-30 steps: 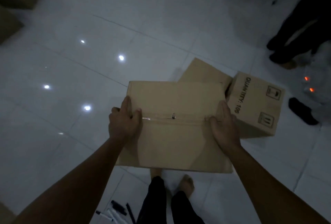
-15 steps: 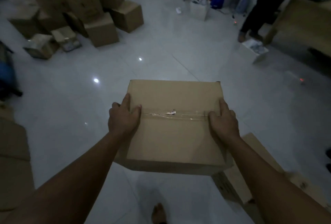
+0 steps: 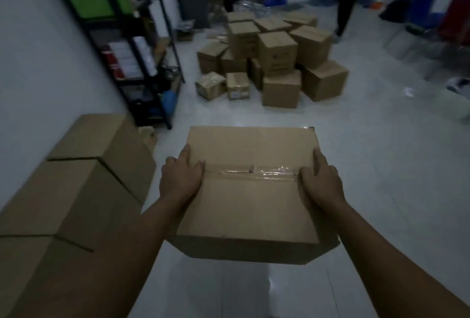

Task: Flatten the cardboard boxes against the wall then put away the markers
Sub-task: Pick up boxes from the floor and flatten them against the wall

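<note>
The box (image 3: pixel 250 190) is held off the floor (image 3: pixel 381 165) in front of the person, with its taped top face up. The left hand (image 3: pixel 180 177) grips the left edge, thumb lying on the top face near the tape seam (image 3: pixel 254 172) and fingers wrapped over the side. The right hand (image 3: pixel 321 181) grips the right edge in the same way. Both grips match those of a second ago; the box has not shifted between the hands.

The surroundings have changed. A second ago the view looked down at bare tile and a second printed box; it now faces along the room. The wall (image 3: pixel 38 63) stands at the left, with cardboard (image 3: pixel 84 177) already lying at its base. A shelf (image 3: pixel 142 63) and a stack of boxes (image 3: pixel 274 63) lie beyond.

Judgement: the person has turned toward the wall and the carry is nearly done. The box is still sealed and unflattened; the seam must be opened first. No markers are visible.
</note>
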